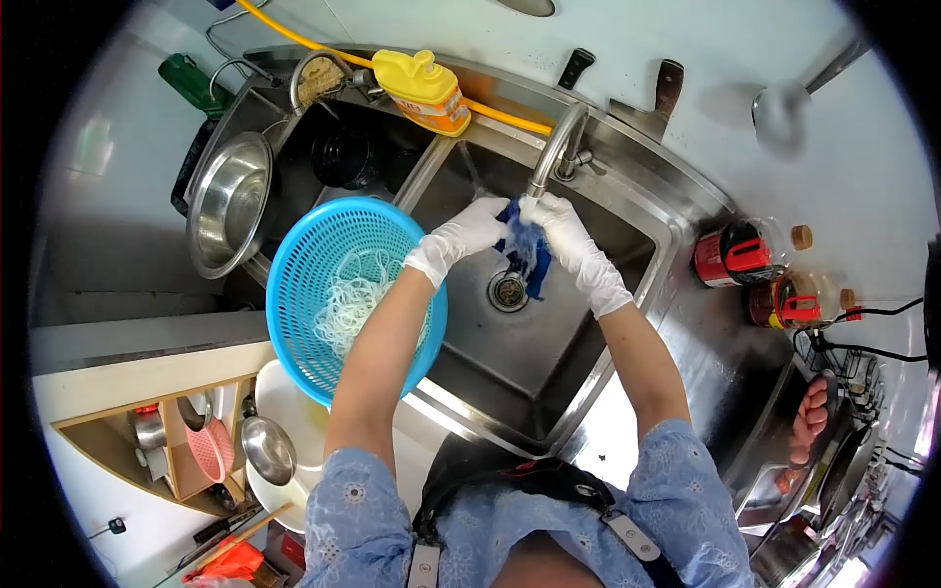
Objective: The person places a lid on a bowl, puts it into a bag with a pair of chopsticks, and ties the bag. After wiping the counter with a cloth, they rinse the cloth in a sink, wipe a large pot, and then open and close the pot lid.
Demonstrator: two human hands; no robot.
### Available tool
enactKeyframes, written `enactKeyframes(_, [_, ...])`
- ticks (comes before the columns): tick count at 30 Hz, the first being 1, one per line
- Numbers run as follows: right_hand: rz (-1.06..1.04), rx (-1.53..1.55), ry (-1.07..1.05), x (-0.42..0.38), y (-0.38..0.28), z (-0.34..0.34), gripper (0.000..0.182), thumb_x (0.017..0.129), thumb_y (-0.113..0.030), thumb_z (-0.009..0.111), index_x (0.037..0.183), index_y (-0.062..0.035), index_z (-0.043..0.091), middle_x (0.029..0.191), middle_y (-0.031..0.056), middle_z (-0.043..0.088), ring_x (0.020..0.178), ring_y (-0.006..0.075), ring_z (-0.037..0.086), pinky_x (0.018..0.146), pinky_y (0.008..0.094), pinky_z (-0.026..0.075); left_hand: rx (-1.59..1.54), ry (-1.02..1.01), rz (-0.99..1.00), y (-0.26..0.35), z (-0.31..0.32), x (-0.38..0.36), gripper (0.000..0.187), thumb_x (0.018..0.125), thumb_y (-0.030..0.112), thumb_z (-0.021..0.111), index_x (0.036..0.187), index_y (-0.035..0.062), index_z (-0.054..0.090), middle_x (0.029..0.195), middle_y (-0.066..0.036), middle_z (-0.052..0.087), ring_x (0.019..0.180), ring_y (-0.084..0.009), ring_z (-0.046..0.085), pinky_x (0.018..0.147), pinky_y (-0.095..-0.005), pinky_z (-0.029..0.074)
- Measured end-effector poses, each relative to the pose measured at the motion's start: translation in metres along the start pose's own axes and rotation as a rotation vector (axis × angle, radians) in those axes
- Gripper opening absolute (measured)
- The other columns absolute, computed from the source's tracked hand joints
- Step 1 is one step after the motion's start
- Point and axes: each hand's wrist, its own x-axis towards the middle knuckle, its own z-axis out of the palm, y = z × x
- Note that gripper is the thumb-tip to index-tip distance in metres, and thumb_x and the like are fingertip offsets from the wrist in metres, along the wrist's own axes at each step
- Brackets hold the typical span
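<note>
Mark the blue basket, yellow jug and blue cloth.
Blue basket (292, 304): head view, perforated left wall.
Yellow jug (420, 86): head view, upper body.
Blue cloth (539, 267): head view, lower part.

Both forearms reaching forward, white-gloved hands close together, fingers apparently curled

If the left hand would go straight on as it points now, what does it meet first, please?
Past the blue cloth it already holds, the left hand would probably meet the right hand first, though depth is unclear.
</note>
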Motion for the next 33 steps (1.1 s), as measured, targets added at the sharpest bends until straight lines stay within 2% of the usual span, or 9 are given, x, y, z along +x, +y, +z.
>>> enactKeyframes(4, [0.089,-0.196,0.052,0.001,-0.009,-0.003,0.013,0.086,-0.011,0.062,0.098,-0.0044,0.064,0.084,-0.0019,0.062,0.075,0.0065,0.055,0.071,0.0221,0.045,0.108,0.032,-0.115,-0.001,0.011,0.006,0.023,0.078,0.006,0.064,0.1,-0.0006,0.066,0.087,-0.006,0.066,0.081,-0.0114,0.058,0.078,-0.0262,0.045])
enactKeyframes(8, [-0.087,-0.31,0.001,-0.002,-0.018,-0.007,0.035,0.079,-0.027,0.07,0.101,-0.0013,0.061,0.091,0.0078,0.065,0.083,0.0148,0.06,0.075,0.0268,0.047,0.162,0.103,-0.019,0.006,0.006,0.008,0.02,0.082,0.014,0.064,0.096,0.001,0.069,0.085,-0.006,0.067,0.077,-0.0119,0.057,0.073,-0.0264,0.046])
enactKeyframes(11, [-0.119,-1.034,0.022,-0.011,-0.026,-0.005,0.059,0.067,-0.045,0.075,0.103,-0.0006,0.061,0.094,0.0206,0.065,0.09,0.0297,0.064,0.079,0.0346,0.048,0.014,0.03,-0.126,0.018,-0.003,0.007,0.026,0.084,0.02,0.064,0.099,-0.0008,0.068,0.084,-0.006,0.065,0.076,-0.0099,0.055,0.073,-0.0256,0.046])
enactKeyframes(14, [0.084,-0.961,-0.025,0.001,-0.007,-0.015,0.052,0.067,-0.042,0.075,0.098,-0.0014,0.066,0.086,0.0195,0.066,0.082,0.0291,0.065,0.076,0.0337,0.048,0.03,0.022,-0.102,0.028,-0.003,0.008,0.029,0.082,0.024,0.066,0.096,-0.0012,0.068,0.084,-0.006,0.065,0.079,-0.0112,0.056,0.076,-0.0263,0.045])
enactKeyframes(16, [-0.008,-0.865,-0.052,0.003,0.0,-0.021,0.041,0.072,-0.035,0.073,0.092,0.0007,0.068,0.076,0.0151,0.067,0.076,0.0247,0.064,0.073,0.032,0.047,0.092,0.024,-0.073,0.025,-0.006,0.011,0.03,0.081,0.025,0.067,0.095,-0.0012,0.068,0.084,-0.007,0.065,0.081,-0.0131,0.058,0.078,-0.0274,0.045])
enactKeyframes(18, [0.039,-0.516,-0.039,0.001,0.001,-0.03,0.031,0.077,-0.025,0.069,0.09,0.0029,0.068,0.072,0.0078,0.065,0.073,0.0184,0.062,0.071,0.0308,0.047,0.362,0.023,0.019,0.024,-0.007,0.009,0.037,0.077,0.03,0.069,0.096,-0.0014,0.066,0.088,-0.011,0.067,0.087,-0.0215,0.062,0.082,-0.0325,0.045])
enactKeyframes(19, [0.05,-0.5,0.01,0.002,0.003,-0.035,0.033,0.077,-0.022,0.069,0.096,0.0055,0.066,0.084,0.0092,0.065,0.081,0.0184,0.061,0.076,0.0295,0.046,0.636,0.017,0.04,0.026,-0.007,0.007,0.038,0.077,0.03,0.068,0.102,0.001,0.065,0.097,-0.017,0.066,0.096,-0.0309,0.061,0.085,-0.0374,0.045])
enactKeyframes(22, [0.099,-0.482,0.194,-0.003,-0.009,-0.039,0.041,0.077,-0.018,0.07,0.107,0.0094,0.06,0.108,0.014,0.06,0.097,0.0193,0.058,0.086,0.0287,0.045,0.87,-0.087,-0.124,0.036,-0.014,0.001,0.035,0.078,0.028,0.066,0.103,0.0036,0.065,0.1,-0.019,0.064,0.098,-0.0339,0.059,0.086,-0.0387,0.045])
enactKeyframes(33, [0.208,-0.417,0.093,-0.022,-0.033,-0.042,0.026,0.082,-0.014,0.066,0.099,0.0054,0.063,0.081,0.005,0.065,0.067,0.0107,0.059,0.065,0.0238,0.048,0.433,-0.091,0.039,0.004,-0.023,0.015,0.026,0.087,0.012,0.054,0.109,-0.001,0.062,0.098,-0.014,0.065,0.091,-0.0235,0.06,0.087,-0.0322,0.045])
